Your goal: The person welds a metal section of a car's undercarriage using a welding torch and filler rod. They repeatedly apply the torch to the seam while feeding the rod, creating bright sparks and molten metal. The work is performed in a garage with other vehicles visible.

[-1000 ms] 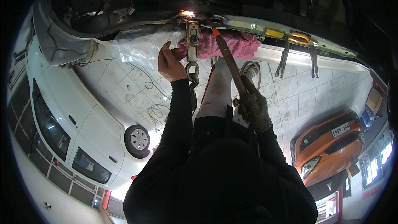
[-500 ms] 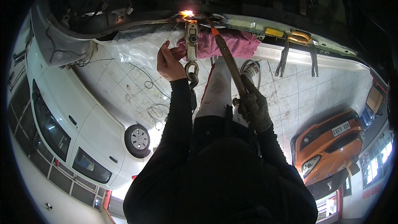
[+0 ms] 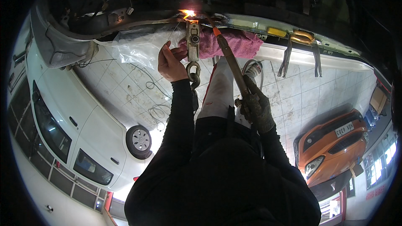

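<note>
My right hand [image 3: 257, 108], in a dirty work glove, grips a long gas torch [image 3: 231, 60] with an orange band near its tip. Its tip points at a bright flame [image 3: 188, 13] on the edge of a car body sill [image 3: 247, 23]. Bare and closed, my left hand [image 3: 171, 62] pinches a thin filler rod [image 3: 174, 30] that slants up toward the glow. Just right of that hand, a metal pulling clamp [image 3: 193, 42] hangs from the sill edge, with a chain [image 3: 193, 74] hooked below it. The glare hides where rod and metal meet.
A pink towel [image 3: 228, 43] and clear plastic sheeting [image 3: 140, 46] hang behind the clamp. Yellow-handled clamps [image 3: 302, 37] sit on the sill at right. A white car [image 3: 90, 117] stands left, an orange car [image 3: 335, 146] right. Hoses [image 3: 157, 111] lie on the tiled floor.
Both hands stay almost in place. The flame at the sill edge has altered slightly in shape, its orange part reaching a little farther left.
</note>
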### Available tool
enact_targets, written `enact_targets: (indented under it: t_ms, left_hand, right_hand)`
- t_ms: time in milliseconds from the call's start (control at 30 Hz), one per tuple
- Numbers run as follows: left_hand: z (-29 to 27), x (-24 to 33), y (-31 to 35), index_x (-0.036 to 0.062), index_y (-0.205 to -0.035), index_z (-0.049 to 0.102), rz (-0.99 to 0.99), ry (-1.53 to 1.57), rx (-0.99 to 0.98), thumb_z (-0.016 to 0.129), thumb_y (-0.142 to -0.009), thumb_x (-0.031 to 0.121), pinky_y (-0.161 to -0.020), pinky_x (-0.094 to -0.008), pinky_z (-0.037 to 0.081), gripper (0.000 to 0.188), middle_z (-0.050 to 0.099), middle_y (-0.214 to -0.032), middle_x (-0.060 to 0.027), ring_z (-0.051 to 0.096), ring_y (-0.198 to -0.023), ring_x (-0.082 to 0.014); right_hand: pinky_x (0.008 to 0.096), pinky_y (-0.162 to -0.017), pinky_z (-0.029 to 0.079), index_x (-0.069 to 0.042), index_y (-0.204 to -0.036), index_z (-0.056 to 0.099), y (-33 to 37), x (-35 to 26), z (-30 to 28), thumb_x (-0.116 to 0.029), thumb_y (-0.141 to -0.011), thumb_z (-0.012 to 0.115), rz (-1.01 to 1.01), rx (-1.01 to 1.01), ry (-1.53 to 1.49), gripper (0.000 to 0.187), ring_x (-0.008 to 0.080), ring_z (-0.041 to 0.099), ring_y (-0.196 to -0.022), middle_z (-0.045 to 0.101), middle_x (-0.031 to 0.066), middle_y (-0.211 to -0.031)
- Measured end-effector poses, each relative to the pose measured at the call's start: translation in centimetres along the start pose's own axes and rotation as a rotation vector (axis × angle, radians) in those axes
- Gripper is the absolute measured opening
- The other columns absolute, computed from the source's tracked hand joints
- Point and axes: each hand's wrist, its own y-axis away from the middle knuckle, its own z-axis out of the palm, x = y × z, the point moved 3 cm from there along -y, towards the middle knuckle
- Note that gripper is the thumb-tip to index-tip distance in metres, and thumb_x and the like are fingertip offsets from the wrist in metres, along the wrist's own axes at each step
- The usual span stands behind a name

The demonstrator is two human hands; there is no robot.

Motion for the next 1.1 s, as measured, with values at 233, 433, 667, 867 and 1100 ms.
enact_targets:
  t_ms: [233,433,667,867,1100]
  left_hand:
    - [0.0,-0.1,0.0,-0.0004,-0.117,0.069,0.001,0.001,0.004,0.052,-0.109,0.033,-0.058,-0.0303,0.061,0.039,0.072,-0.077,-0.0106,0.071,-0.062,-0.0187]
    - [-0.2,-0.4,-0.2,-0.0003,-0.118,0.069,0.002,0.001,-0.008,0.054,-0.108,0.036,-0.059,-0.0315,0.062,0.040,0.070,-0.077,-0.0113,0.071,-0.062,-0.0195]
    - [-0.1,-0.3,-0.1,-0.0007,-0.117,0.070,0.000,0.000,0.003,0.052,-0.109,0.033,-0.059,-0.0305,0.061,0.039,0.072,-0.077,-0.0103,0.071,-0.062,-0.0184]
    - [0.0,0.0,0.0,-0.0003,-0.117,0.070,-0.005,0.007,-0.004,0.052,-0.109,0.033,-0.058,-0.0301,0.060,0.039,0.072,-0.077,-0.0098,0.070,-0.062,-0.0184]
    - [-0.1,-0.3,-0.1,0.0000,-0.117,0.070,-0.001,0.019,-0.011,0.053,-0.108,0.034,-0.058,-0.0304,0.061,0.039,0.071,-0.077,-0.0101,0.070,-0.061,-0.0187]
  right_hand:
    - [0.0221,-0.059,0.047,-0.004,-0.156,0.042,0.0,0.1,-0.2,-0.034,-0.103,0.063,-0.003,0.002,0.003,0.064,0.0056,0.060,-0.070,0.061,-0.0010,-0.084]
    - [0.0222,-0.060,0.048,-0.003,-0.156,0.041,-0.1,0.0,0.0,-0.037,-0.103,0.064,-0.011,-0.005,-0.024,0.067,0.0067,0.063,-0.074,0.062,-0.0004,-0.091]
    - [0.0219,-0.061,0.049,-0.003,-0.157,0.040,-0.2,0.4,-0.4,-0.034,-0.103,0.064,-0.022,-0.029,-0.050,0.066,0.0079,0.065,-0.079,0.063,-0.0002,-0.093]
    - [0.0222,-0.062,0.049,-0.003,-0.157,0.040,0.0,-0.7,0.3,-0.033,-0.103,0.064,0.008,-0.011,0.009,0.065,0.0081,0.066,-0.079,0.061,-0.0011,-0.089]
    - [0.0220,-0.059,0.046,-0.003,-0.157,0.041,-0.2,0.1,-0.1,-0.033,-0.103,0.064,-0.011,-0.013,-0.025,0.066,0.0065,0.061,-0.071,0.060,-0.0014,-0.084]
